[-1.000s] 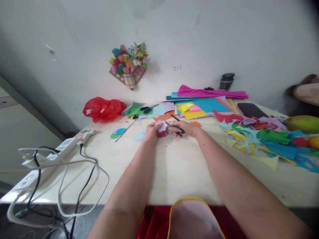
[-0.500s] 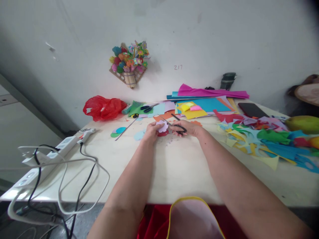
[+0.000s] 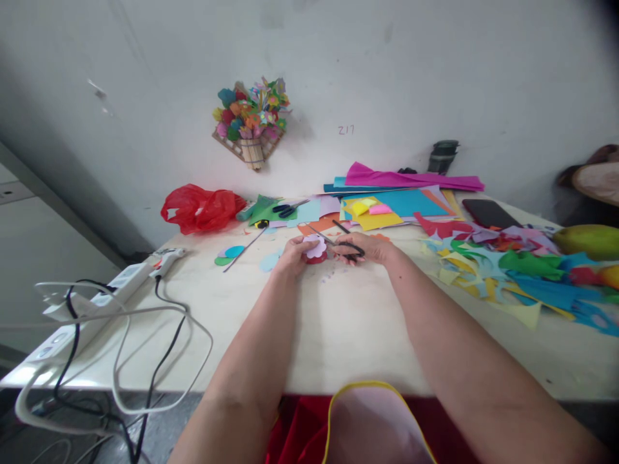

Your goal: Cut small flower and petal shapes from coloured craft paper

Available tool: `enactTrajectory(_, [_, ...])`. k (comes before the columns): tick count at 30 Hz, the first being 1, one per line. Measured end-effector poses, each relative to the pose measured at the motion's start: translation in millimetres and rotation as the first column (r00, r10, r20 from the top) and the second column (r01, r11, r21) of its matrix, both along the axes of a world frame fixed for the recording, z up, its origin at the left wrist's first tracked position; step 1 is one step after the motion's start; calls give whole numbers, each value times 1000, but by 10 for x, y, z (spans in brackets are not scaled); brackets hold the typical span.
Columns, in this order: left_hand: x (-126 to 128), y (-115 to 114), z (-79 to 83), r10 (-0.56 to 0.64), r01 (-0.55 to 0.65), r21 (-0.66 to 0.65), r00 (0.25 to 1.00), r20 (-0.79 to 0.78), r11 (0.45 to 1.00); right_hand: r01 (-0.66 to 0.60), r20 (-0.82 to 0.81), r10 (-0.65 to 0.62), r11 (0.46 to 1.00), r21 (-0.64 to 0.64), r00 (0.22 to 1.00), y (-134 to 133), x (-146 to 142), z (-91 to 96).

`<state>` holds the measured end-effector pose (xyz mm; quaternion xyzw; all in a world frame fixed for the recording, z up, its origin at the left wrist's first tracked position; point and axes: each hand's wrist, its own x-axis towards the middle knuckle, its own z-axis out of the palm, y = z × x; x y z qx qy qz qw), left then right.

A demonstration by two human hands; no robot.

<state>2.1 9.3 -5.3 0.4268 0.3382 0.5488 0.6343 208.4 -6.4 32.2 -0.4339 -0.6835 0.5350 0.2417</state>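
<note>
My left hand (image 3: 291, 256) pinches a small lilac flower-shaped paper piece (image 3: 314, 246) that lies over a red piece, held just above the pale table (image 3: 338, 322). My right hand (image 3: 368, 247) grips black-handled scissors (image 3: 345, 247), whose blades point left at the paper's edge. Tiny paper trimmings lie on the table just under both hands.
Stacked coloured paper sheets (image 3: 391, 200) and a second pair of scissors (image 3: 286, 209) lie behind the hands. Paper scraps (image 3: 512, 267) cover the right side, with a phone (image 3: 488, 213) and fruit (image 3: 587, 240). At left are a red bag (image 3: 200, 209), a glue gun (image 3: 164, 260), power strips and cables (image 3: 97, 303).
Both hands have stayed in place; the scissors and paper flower shifted only slightly as the cutting goes on around the paper's edge.
</note>
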Motion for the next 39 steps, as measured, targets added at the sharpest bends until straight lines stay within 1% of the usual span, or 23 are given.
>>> enactTrajectory(10, [-4,-4,2,4,-4,-3,1000,17,1000,11,14,-11,1000,13,1000,2,-3,-2])
enactTrajectory(16, [-24,19,-15,-16,16,15,1000,2,1000,40,22,-40,999,0,999,-48,-25,48])
enactTrajectory(22, [-27,63,-51,-31,31,7,999,34,1000,55,-1,-55,998,-35,998,-109,-60,115])
enactTrajectory(26, [-44,94,-82,-17,17,2,1000,23,1000,73,-6,-73,996,-48,997,-134,-79,144])
enactTrajectory(30, [-56,113,-108,-11,10,28,999,33,1000,91,-6,-92,994,-65,996,-145,-93,163])
enactTrajectory(39, [-48,89,-95,-49,47,35,997,68,998,69,-6,-69,998,-11,998,-114,-81,120])
